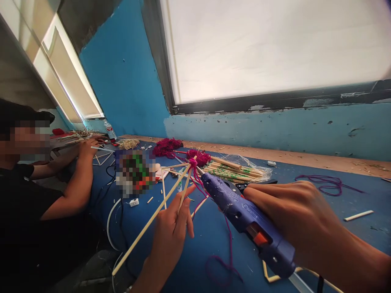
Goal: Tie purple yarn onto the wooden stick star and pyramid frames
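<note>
My right hand [296,215] is wrapped round a blue-purple hot glue gun [244,221], pointed up and to the left. The gun's nozzle tip is at, or very close to, a magenta yarn binding [192,163] where several thin wooden sticks meet. Below that joint, my left hand [171,232] is closed with its fingers around a stick of this frame. One long stick [146,228] of the frame slants down to the left. A loose purple yarn end [229,236] hangs from the joint and curls on the blue table.
A co-worker [33,183] sits at the left, hands near another stick frame. Behind my hands lie magenta yarn bundles [167,147] and packed sticks [235,173]. Loose yarn [332,185] and a short stick [359,215] lie at right. Cables [111,224] run at left.
</note>
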`<state>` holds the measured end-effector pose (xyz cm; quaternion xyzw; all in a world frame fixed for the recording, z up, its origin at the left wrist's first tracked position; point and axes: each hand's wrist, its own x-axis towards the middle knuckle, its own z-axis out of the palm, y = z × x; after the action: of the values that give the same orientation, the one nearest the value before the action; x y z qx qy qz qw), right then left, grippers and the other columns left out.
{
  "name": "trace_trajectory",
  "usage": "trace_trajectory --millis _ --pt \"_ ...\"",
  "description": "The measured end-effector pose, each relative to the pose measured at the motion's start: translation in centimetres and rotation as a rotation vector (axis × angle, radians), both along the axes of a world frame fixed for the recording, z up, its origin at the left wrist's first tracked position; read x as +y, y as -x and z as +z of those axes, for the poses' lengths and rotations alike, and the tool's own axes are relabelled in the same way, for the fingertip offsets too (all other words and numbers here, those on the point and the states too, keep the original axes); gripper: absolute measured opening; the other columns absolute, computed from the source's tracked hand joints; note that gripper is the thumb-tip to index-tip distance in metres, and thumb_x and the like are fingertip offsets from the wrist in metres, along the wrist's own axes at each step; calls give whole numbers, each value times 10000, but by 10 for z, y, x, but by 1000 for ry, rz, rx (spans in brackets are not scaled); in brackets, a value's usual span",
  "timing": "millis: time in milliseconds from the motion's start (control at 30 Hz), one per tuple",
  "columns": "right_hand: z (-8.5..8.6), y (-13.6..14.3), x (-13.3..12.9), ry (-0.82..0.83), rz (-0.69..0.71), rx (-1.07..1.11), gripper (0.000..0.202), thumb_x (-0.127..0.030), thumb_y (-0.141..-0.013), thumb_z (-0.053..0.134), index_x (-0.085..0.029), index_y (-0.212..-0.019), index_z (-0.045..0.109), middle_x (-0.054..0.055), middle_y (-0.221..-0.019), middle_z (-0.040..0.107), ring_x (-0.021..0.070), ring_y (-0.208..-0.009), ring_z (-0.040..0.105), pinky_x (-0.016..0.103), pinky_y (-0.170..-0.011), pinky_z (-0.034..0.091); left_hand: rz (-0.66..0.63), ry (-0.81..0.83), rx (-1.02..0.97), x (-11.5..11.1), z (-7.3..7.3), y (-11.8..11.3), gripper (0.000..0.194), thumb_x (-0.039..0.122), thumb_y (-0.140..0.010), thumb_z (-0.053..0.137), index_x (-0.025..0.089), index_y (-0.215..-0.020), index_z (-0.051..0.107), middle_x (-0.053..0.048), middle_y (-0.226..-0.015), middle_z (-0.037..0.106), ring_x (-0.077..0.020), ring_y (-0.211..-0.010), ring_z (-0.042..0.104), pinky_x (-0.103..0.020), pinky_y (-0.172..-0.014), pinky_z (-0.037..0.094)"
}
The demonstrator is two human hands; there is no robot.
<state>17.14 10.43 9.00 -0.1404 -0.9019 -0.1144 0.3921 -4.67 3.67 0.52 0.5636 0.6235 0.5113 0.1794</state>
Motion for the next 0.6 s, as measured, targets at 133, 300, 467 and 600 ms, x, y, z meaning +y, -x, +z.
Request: trace_trajectory --millis 133,300,467,600 --pt "0 0 0 -4 0 3 534 -462 -1039 383 -199 -575 417 -44 -475 445 80 -362 377 259 -404 246 -14 1 -2 0 0 0 499 498 -1042 351 186 -1376 553 69 -467 562 -116 -442 508 -213 -529 407" --pt "0 0 -1 -22 -19 -9 516 -435 -1031 393 -202 -571 391 -48 -475 431 78 -362 351 263 -400 222 -37 5 14 1 -3 -3 474 485 -1047 349 184 -1340 567 67 -457 571 -116 -415 483 -219 -499 376" --pt "-1 0 0 -12 -21 -16 530 -474 -1036 390 -199 -583 389 -49 -477 421 75 -368 345 260 -412 207 -41 0 18 0 -4 -6 452 470 -1048 354 180 -1302 588 67 -445 554 -111 -403 498 -213 -480 366" --pt "-2 -1 0 -1 -22 -5 569 -539 -1038 359 -197 -585 398 -48 -481 418 76 -373 347 263 -419 200 -59 -6 -9 0 -4 -8 455 473 -1048 352 189 -1322 579 76 -445 543 -103 -391 495 -208 -461 361"
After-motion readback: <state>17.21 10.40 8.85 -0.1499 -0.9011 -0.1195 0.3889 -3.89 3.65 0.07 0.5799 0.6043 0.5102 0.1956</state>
